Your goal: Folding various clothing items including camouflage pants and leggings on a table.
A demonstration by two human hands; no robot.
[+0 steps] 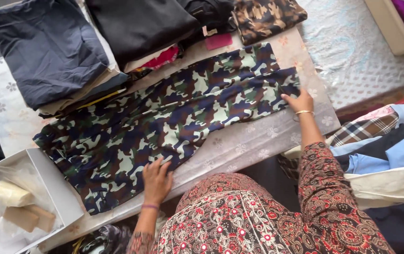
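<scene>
camo trousers (164, 122), flat, diagonal on table

Red-and-black floral paisley sleeves (327, 183), gold bangle (304, 112)

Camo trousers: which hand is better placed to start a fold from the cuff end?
Right, probably. The right hand already rests on the cuff end of the camouflage trousers, fingers at the edge. The left hand lies flat mid-garment, near the table's front edge.
</scene>
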